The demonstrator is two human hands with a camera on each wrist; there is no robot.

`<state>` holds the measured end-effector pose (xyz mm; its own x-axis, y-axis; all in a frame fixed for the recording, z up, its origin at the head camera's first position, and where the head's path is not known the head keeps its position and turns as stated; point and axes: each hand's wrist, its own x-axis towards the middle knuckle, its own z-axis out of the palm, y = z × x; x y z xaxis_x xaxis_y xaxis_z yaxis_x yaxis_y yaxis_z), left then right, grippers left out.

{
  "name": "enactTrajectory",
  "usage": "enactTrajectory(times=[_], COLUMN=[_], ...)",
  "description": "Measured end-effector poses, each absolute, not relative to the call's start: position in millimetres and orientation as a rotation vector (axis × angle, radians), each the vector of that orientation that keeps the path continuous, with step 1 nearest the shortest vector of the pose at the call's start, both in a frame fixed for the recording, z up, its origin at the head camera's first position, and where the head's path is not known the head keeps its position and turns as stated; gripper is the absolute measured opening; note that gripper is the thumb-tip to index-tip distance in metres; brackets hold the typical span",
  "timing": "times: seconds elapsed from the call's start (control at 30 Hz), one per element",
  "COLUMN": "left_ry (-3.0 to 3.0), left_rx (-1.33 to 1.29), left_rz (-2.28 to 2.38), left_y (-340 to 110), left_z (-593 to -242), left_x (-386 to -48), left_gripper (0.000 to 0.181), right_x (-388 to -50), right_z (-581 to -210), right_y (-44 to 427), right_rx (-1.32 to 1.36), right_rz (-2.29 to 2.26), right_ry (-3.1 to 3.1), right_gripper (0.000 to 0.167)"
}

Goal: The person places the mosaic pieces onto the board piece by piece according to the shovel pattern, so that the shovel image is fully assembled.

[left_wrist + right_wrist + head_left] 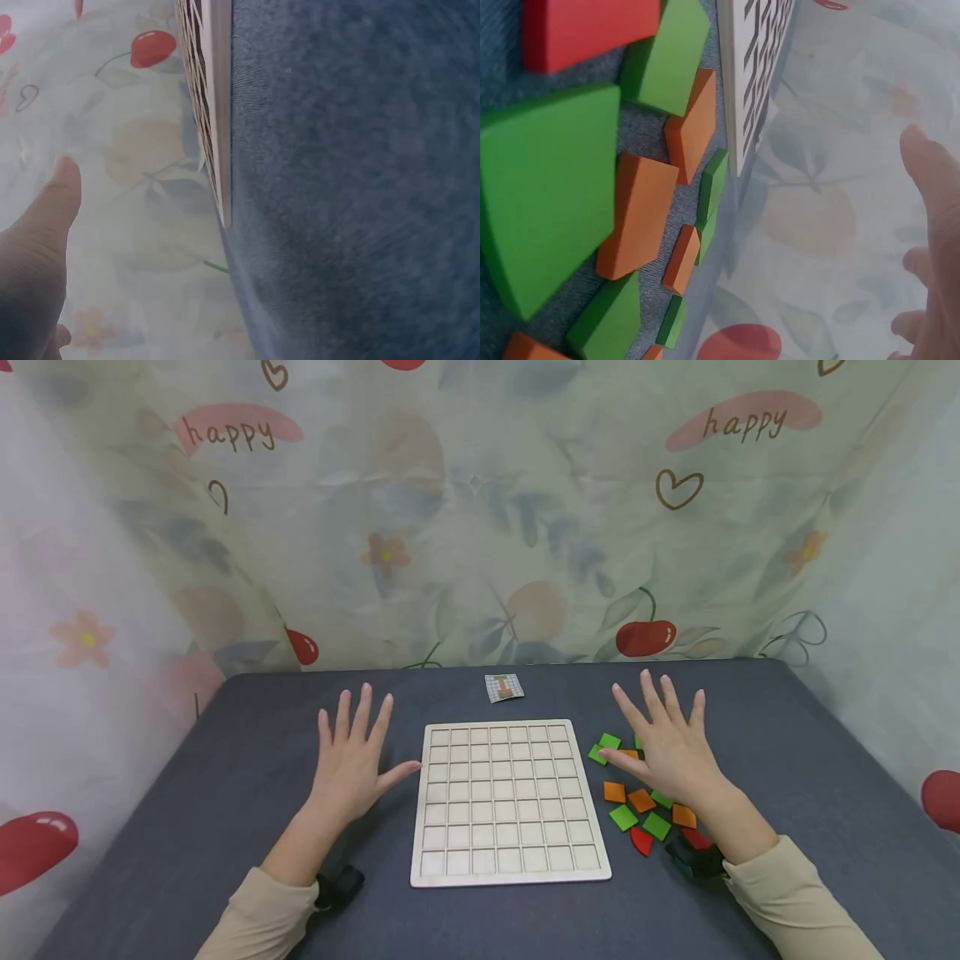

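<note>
A white grid board (510, 883) lies on the dark table between the two hands. Fingers spread wide, the left hand (348, 772) is held beside the board's left edge, with its thumb (56, 202) pointing towards the board. On the other side the right hand (675, 760), also with spread fingers, hovers over the loose pieces. Those are green pieces (623, 817), orange pieces (614, 792) and red pieces (642, 841). Some pieces are hidden behind the right hand and wrist. Neither hand holds anything.
A small printed card (504, 687) lies behind the board, near the back edge of the table (262, 735). Patterned cloth (480, 527) hangs behind the table and at both sides. Each wrist wears a dark device.
</note>
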<state>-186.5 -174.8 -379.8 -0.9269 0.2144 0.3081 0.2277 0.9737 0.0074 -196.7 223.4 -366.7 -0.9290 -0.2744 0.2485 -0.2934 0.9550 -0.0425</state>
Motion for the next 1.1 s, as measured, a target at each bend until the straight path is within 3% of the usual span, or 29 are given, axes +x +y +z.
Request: enactTrajectory(times=[0.27, 0.7, 1.1], left_ry=[-2.835, -3.145, -3.276], left_rx=[-0.349, -0.563, -0.739], left_rz=[-0.152, -0.505, -0.726], left_y=[-175.0, -171.9, -168.1], left_z=[-367.0, -362.6, -384.8], left_x=[-183.7, -191.5, -191.6], left_gripper=[0.094, 0.07, 0.077], right_x=[-194.8, -221.2, -245.3], right_z=[-355.3, -362.7, -377.9], right_y=[226.4, 237.7, 243.5], right_rx=[0.445, 0.534, 0.493], right_rz=[0.308, 0.638, 0.756], right_ry=[-2.886, -3.049, -3.208], right_gripper=[0.082, 0.045, 0.037])
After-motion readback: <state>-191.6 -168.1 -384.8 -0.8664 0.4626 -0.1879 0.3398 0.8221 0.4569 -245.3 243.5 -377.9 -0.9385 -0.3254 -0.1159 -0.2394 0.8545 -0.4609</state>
